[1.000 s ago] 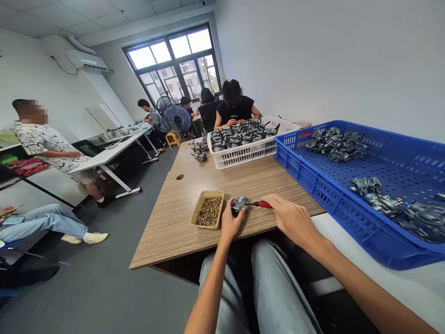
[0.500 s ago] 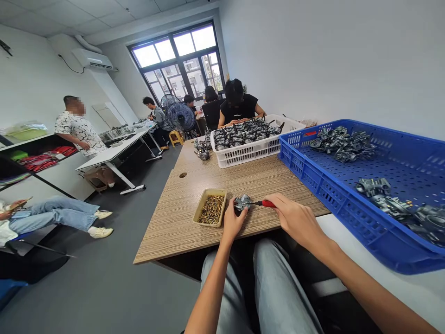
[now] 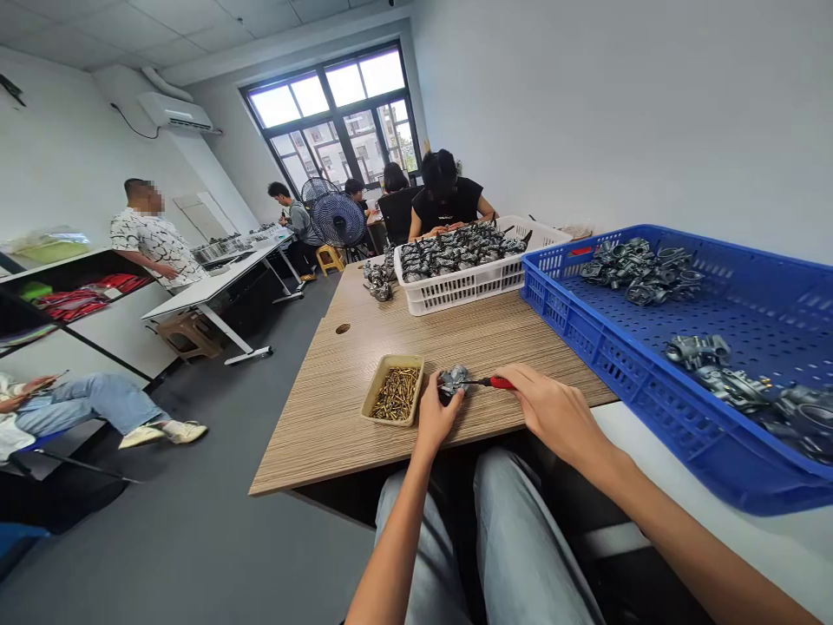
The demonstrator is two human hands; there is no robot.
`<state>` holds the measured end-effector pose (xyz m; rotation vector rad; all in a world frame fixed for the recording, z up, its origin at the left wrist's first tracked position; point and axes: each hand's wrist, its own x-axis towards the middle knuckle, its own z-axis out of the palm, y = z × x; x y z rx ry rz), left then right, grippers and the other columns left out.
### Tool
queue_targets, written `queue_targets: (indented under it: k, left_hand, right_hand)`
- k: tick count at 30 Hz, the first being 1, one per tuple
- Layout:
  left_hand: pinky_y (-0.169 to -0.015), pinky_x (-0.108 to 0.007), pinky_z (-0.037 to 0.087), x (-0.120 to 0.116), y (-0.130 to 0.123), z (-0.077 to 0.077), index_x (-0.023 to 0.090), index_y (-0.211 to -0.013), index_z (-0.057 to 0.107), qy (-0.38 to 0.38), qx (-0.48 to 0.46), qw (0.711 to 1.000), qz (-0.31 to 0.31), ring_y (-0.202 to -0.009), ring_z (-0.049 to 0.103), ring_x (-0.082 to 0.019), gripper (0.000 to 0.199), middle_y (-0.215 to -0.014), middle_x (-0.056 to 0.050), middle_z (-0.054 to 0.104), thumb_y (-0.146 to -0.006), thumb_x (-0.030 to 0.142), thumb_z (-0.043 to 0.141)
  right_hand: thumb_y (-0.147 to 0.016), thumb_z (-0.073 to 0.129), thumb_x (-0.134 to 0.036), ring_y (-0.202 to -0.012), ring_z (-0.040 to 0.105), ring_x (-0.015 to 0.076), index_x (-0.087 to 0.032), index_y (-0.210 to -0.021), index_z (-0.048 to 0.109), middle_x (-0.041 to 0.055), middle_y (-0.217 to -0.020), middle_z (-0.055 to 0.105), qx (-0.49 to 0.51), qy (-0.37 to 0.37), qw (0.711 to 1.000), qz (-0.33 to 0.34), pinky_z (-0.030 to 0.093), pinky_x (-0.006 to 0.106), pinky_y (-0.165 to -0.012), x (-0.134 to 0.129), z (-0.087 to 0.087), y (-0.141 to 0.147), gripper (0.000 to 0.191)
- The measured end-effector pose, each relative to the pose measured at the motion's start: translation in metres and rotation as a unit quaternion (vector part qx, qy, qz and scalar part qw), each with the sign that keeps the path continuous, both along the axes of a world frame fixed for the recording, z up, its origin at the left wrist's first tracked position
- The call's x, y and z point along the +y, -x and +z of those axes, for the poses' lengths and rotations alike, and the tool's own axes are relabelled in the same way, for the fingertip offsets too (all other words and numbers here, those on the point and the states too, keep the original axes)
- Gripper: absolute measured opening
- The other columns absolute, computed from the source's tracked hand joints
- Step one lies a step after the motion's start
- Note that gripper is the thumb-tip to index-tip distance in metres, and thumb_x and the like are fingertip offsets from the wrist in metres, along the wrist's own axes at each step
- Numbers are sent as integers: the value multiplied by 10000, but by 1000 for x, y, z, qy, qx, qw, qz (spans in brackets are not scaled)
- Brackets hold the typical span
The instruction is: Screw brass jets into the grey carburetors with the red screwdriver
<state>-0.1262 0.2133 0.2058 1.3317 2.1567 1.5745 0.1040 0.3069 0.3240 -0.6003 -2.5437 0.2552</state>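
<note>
Three containers: blue perforated plastic crate [image 3: 589, 347] along the right side, with loose die-cast carburetors [image 3: 641, 278] in it; white plastic basket [image 3: 455, 295] piled high, upper middle; little tan tray [image 3: 383, 410] of brass screws [image 3: 394, 392], lower middle.
Bench: wood-laminate table [image 3: 318, 425], running from the bottom middle toward the window.
Part in hand: carburetor body [image 3: 454, 380], held just above the tabletop, lower middle. Looks stiff, hard metal, probably heavy for its size and maybe a bit slick, so I'd grab the main casting, not the thin bits.
Left hand [image 3: 435, 415]: closed, fingers wrapped around that body.
Right hand [image 3: 550, 412]: closed on a red-handled screwdriver [image 3: 500, 382], shaft reaching the part.
</note>
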Motion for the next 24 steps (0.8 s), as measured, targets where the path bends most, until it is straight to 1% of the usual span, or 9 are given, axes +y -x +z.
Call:
queue_targets:
  k: [7, 12, 21, 24]
  left_hand:
    - [-1071, -420, 492, 0, 0, 0, 230, -1385, 539, 1, 6, 1000, 2, -1194, 674, -270, 509, -1307, -128, 714, -955, 447, 701]
    - [-1070, -420, 493, 0, 1, 0, 231, -1379, 542, 2, 6, 1000, 0, -1187, 675, -267, 503, -1295, -124, 717, -954, 446, 705]
    - [-1067, -432, 501, 0, 0, 0, 231, -1372, 554, 7, 10, 1000, 12, -1195, 679, -278, 491, -1291, -129, 721, -948, 429, 705]
    - [-1059, -431, 503, 0, 0, 1, 229, -1367, 555, 9, 10, 1000, 13, -1185, 680, -279, 489, -1279, -129, 722, -945, 426, 706]
  right_hand:
    - [-1009, 448, -69, -1041, 749, 186, -300, -1367, 634, 7, -1384, 711, 1, 4, 1000, 2, 533, 282, -742, 0, 1, 0, 465]
    - [-1004, 460, -79, -1046, 748, 189, -298, -1375, 642, 22, -1384, 713, -2, 6, 1000, -3, 539, 276, -745, 0, 2, 0, 468]
    - [-990, 449, -55, -1047, 743, 187, -300, -1342, 634, 4, -1350, 723, -11, 23, 1000, -1, 506, 271, -731, -1, 6, 0, 467]
    - [-969, 441, -28, -1055, 739, 186, -301, -1346, 623, 2, -1346, 722, -19, 23, 1000, 2, 495, 274, -733, 0, 6, -1, 500]
